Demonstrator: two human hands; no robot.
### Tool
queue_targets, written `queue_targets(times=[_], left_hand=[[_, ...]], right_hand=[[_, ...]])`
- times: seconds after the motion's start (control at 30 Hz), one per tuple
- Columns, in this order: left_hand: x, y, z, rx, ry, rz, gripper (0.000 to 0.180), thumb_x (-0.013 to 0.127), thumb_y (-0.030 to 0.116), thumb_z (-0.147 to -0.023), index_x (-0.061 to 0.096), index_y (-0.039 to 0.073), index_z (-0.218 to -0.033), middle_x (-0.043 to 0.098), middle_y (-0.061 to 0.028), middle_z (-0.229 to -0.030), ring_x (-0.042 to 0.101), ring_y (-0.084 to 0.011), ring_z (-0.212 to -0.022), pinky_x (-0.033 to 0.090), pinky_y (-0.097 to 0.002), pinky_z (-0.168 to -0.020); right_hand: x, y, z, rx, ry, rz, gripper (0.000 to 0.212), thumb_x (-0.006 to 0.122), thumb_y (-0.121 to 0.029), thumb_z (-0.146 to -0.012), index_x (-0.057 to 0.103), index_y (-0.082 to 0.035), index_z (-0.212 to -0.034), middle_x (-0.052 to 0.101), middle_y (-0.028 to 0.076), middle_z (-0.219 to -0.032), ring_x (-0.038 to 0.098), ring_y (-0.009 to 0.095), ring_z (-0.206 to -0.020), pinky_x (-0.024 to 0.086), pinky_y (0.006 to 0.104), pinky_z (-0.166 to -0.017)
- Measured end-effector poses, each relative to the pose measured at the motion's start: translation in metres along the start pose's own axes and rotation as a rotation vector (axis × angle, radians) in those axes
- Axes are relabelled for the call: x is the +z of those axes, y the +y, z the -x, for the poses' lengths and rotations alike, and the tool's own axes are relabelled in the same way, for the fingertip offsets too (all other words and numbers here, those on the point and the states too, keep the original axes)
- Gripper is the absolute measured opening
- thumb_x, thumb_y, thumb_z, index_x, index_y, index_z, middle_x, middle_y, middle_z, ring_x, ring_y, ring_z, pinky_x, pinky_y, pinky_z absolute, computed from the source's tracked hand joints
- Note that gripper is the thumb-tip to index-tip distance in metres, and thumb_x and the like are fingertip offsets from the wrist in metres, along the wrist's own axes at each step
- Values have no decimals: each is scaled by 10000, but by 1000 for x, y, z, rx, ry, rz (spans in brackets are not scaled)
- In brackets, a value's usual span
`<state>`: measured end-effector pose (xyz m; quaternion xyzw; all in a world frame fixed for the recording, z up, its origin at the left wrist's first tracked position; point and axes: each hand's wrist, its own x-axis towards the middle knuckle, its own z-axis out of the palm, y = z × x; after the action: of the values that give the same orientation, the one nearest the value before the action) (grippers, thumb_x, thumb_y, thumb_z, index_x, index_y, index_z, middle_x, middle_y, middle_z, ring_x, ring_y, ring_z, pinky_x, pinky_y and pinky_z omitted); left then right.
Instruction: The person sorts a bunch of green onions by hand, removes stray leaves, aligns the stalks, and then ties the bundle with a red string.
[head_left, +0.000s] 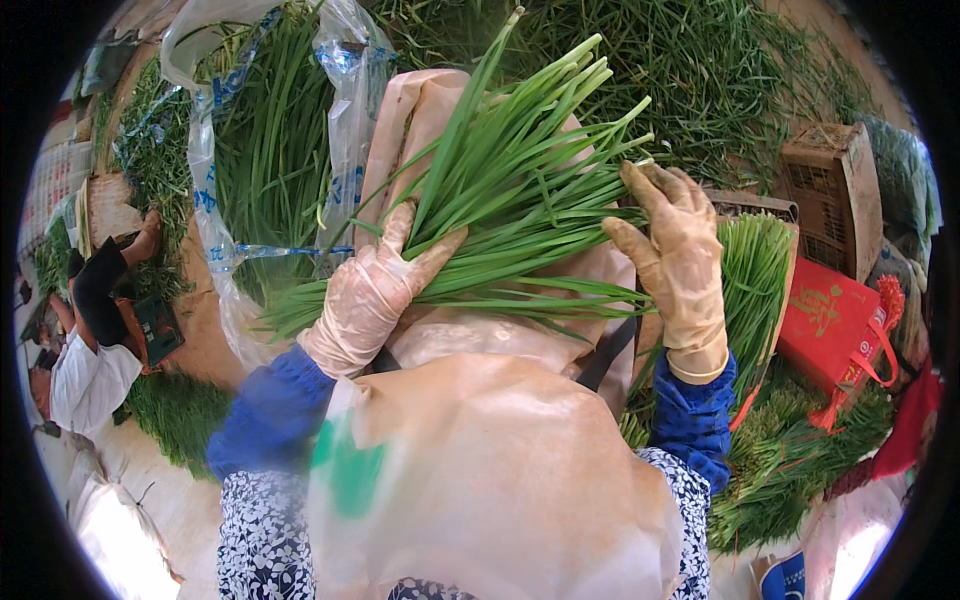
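Note:
A loose fan of long green garlic chives [530, 185] lies across my lap, its pale cut ends spread toward the upper right. My left hand [365, 290], in a thin whitish glove, is closed around the leafy lower part, thumb and forefinger pinching over the leaves. By the stem ends on the right is my gloved right hand [682, 255], thumb and fingers apart, fingertips touching or just beside the outermost stalks. Under the chives is a pale plastic apron [490, 430] that covers my front and lap.
A clear plastic bag [205, 190] of chives stands at the left. Trimmed leaves [690, 80] heap up ahead. On the right are upright chives [750, 270] in a crate, a brown crate [835, 190] and a red bag [830, 320]. Another person's leg [100, 290] shows far left.

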<state>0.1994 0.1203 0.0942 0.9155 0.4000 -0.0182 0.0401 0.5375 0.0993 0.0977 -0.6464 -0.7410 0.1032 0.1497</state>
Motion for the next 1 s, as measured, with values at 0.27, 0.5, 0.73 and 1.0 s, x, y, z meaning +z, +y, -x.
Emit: queue_targets(times=[0.27,0.5,0.73,1.0], left_hand=[[-7,4,0,-116,-129,114,704,766,277,-812,524,287,-1474,500,-274,-1434,710,-363,-881,599,-410,-721],[-16,4,-7,-111,-55,157,675,576,3,-858,539,294,-1466,550,-245,-1408,723,-333,-854,604,-391,-682],[-14,8,-10,-113,-89,80,699,565,7,-858,514,312,-1486,546,-261,-1406,721,-336,-798,601,-390,-648],[-11,6,-6,-152,-41,178,758,537,-54,-830,504,310,-1494,534,-248,-1427,715,-343,-779,595,-401,-636]], right_hand=[[-17,-26,14,212,248,-686,446,709,-345,-915,708,36,-1146,720,176,-1100,680,287,-971,534,344,-859],[-35,-43,58,631,-72,-1012,190,745,-84,-897,740,26,-1051,719,78,-819,613,97,-701,502,247,-646],[13,-20,0,114,318,-438,350,766,-95,-891,676,-22,-1221,660,133,-1213,623,235,-1099,500,341,-933],[-42,-24,59,220,281,-1450,459,542,-436,-1023,690,-18,-905,643,75,-721,563,152,-580,371,256,-506]])
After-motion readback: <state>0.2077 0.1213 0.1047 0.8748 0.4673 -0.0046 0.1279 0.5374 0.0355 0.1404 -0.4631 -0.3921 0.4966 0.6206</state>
